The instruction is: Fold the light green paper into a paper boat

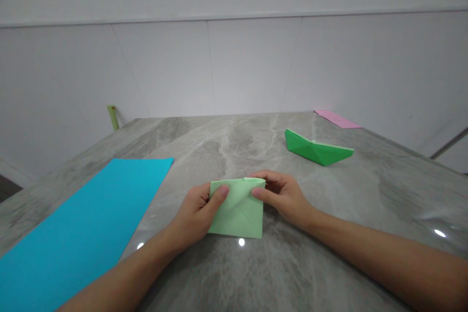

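Observation:
A light green folded paper (239,212) lies on the grey marble table (234,151), near me at the middle. My left hand (197,214) pinches its upper left corner, thumb on top. My right hand (283,195) pinches the upper right corner, where a small flap is folded over. Both hands are closed on the paper, which rests mostly flat on the table.
A large cyan sheet (80,224) lies flat at the left, reaching the near edge. A finished darker green paper boat (316,148) sits at the right rear. A pink sheet (338,119) lies at the far right corner. White wall panels stand behind the table.

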`<state>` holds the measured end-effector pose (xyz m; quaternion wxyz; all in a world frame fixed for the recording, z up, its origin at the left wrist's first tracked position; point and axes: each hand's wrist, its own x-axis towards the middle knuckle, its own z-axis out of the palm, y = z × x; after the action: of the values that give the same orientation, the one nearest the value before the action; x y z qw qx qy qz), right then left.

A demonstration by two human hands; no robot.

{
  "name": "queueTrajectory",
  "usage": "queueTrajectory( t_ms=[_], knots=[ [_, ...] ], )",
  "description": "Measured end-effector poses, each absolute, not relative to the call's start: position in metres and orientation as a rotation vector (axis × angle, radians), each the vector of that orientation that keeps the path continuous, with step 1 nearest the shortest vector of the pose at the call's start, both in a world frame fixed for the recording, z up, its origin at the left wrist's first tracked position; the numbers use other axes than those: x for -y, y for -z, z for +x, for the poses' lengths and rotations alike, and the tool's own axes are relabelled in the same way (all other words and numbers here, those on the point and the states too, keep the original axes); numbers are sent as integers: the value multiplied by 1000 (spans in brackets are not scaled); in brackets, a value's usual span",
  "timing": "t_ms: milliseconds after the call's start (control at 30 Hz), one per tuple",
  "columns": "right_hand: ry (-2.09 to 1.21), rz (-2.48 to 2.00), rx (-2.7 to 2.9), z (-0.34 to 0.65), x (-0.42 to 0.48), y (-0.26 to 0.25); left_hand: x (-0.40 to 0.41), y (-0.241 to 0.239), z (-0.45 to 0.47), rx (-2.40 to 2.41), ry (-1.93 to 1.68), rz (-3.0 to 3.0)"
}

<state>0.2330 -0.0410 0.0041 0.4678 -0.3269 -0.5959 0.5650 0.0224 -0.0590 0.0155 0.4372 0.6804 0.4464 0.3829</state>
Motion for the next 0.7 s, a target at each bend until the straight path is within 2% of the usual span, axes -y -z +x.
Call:
queueTrajectory(
  t_ms=[700],
  knots=[
    [-1402,-952,1346,230,42,-8,57,-14,28,-1013,-780,1453]
  ],
)
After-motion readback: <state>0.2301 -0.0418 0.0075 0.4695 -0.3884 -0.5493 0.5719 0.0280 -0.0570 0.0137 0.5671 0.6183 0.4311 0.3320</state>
